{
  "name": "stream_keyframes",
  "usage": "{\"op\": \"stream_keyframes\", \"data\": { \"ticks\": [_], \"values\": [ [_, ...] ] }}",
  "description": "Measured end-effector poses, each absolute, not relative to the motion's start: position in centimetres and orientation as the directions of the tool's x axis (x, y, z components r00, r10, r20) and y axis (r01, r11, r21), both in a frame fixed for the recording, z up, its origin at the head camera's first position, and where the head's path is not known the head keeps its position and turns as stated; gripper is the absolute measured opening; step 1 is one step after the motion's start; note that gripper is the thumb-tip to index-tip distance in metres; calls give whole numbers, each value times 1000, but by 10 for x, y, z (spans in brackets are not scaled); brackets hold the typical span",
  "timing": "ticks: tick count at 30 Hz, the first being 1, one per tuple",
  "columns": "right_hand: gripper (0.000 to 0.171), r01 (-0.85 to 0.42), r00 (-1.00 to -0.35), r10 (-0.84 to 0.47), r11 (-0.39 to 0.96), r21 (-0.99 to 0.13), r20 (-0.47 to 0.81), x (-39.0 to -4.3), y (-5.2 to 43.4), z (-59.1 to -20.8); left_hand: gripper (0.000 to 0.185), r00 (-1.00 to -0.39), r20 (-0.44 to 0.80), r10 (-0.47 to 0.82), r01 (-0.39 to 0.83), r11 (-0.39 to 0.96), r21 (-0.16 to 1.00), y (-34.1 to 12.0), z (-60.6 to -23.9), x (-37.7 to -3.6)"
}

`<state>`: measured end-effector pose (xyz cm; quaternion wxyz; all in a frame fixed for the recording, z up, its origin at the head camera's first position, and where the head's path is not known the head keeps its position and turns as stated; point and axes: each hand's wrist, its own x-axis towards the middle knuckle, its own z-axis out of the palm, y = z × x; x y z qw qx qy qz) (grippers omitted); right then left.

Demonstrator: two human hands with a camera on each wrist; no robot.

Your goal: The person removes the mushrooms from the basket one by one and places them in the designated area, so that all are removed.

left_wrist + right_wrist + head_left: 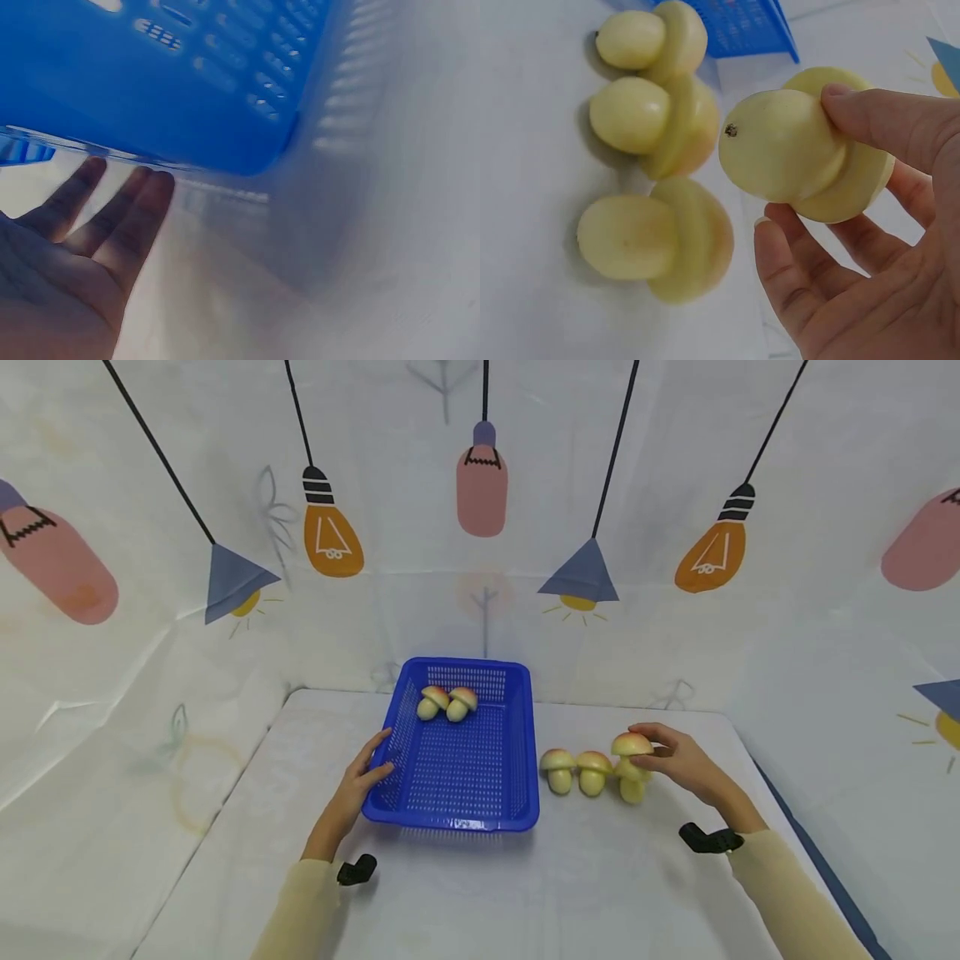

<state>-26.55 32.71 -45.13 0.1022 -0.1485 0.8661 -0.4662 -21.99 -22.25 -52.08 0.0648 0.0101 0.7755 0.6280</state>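
A toy mushroom (784, 146) with a pale yellow stem is pinched between the thumb and fingers of my right hand (686, 766). It hangs just above the rightmost mushroom (632, 787) of a row of three on the table. The other two in that row are the left mushroom (558, 772) and the middle mushroom (593, 774). My left hand (351, 795) holds the left rim of a blue plastic basket (453, 768), thumb over the edge and fingertips (154, 184) against the rim from outside. Two mushrooms (448, 702) with reddish caps lie inside at the far end.
A white-covered table (592, 877) bears everything. Behind it hangs a pale backdrop (420, 602) printed with lamps and bulbs. The basket stands left of the mushroom row, close beside it. Dark straps (711, 839) sit at both wrists.
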Motion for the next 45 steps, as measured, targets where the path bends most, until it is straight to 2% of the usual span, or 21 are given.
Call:
{"op": "stream_keyframes", "data": {
  "ticks": [7,19,26,45],
  "values": [
    [60,-115,-951,-301,553,-825,-69,-254,348,-457,64,-979,-139,146,-84,330,940,-232,-517,-225],
    [62,-86,-961,-264,577,-812,-86,-246,368,-469,62,-981,-88,171,-22,355,934,-239,-514,-229],
    [63,-60,-967,-237,573,-817,-95,-244,378,-475,61,-985,-61,159,-3,338,941,-236,-514,-230],
    [63,-34,-976,-191,594,-804,-101,-238,394,-489,60,-988,-96,125,-55,302,952,-229,-515,-225]
  ]
}}
